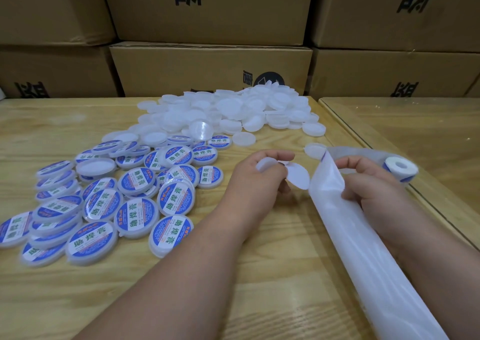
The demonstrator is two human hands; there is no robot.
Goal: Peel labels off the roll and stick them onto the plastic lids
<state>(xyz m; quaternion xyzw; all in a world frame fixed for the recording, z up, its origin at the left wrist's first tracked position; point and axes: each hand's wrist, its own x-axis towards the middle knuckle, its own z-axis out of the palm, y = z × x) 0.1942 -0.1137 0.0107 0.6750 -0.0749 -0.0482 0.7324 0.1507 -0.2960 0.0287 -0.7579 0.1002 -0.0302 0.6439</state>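
While both forearms reach in from the bottom edge, a pale wooden surface fills the view, with stacked brown cardboard boxes behind it. At far left lies a loose, overlapping spread of labelled lids, each round white plastic lid topped with a blue-and-white sticker printed with green characters. Further back and toward the centre sits a heap of plain lids, translucent white and unlabelled, piled against the boxes. Right of the labelled spread, the left hand is curled: its fingers hold a plain white lid and pinch a round label, whose white back faces the camera and whose right edge touches the backing strip. Just right of that, the backing strip runs as a long, glossy white ribbon from the bottom right corner up to the hands, where it folds over. The right hand grips this strip at the fold, fingers curled round it. One stray plain lid lies on the surface just beyond the fold. At far right, the label roll rests on its side near the edge of a second, glass-topped table.
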